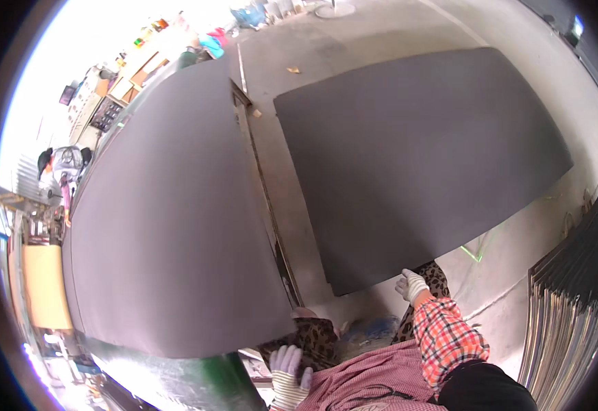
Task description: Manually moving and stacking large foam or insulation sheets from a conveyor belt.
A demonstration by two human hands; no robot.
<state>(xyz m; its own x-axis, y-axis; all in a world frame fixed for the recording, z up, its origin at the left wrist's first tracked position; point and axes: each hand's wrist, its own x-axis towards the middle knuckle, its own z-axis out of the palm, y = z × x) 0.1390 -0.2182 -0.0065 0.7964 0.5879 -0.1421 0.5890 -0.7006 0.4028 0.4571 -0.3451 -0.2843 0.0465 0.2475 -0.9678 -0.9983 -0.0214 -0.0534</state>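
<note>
A large dark grey sheet (169, 205) lies over the long table on my left, its near edge hanging by a dark green rounded surface (223, 383). Close to that sheet's near right corner is my left hand (287, 380), in a striped knit glove, fingers stretched out and holding nothing. A second dark grey sheet (422, 157) lies lower down, to the right of the table. Beside its near edge is my right hand (412, 285), also gloved, with fingers loosely bent and partly apart. Whether its fingertips touch the edge cannot be made out.
A tall stack of thin dark sheets (569, 308) stands at the right. Along the table's right side runs a narrow rail (265, 185). Another person (69, 164) is at the far left, near shelves with goods (110, 109). A tan panel (47, 286) stands left of the table.
</note>
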